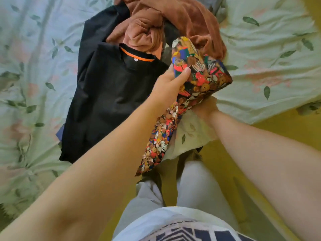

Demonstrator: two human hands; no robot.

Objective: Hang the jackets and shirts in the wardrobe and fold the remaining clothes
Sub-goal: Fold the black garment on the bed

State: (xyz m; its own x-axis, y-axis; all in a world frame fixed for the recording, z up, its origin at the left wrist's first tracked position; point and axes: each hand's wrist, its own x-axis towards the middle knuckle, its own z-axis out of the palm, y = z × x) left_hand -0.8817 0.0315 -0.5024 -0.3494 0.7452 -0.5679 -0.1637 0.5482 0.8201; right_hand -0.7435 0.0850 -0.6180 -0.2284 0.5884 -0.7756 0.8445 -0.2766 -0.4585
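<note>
Head view: both hands at a patterned cloth over the bed.
Left hand pinches its fold; right hand sits beneath, grip not discernible.

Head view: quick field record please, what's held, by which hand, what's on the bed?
held: colourful bear-print fabric garment, bunched lengthwise
left hand: grips its upper part
right hand: beneath its middle, fingers hidden
on bed: black T-shirt with orange neck lining; crumpled brown fleece garment
bed cover: pale green leaf-print sheet
</note>
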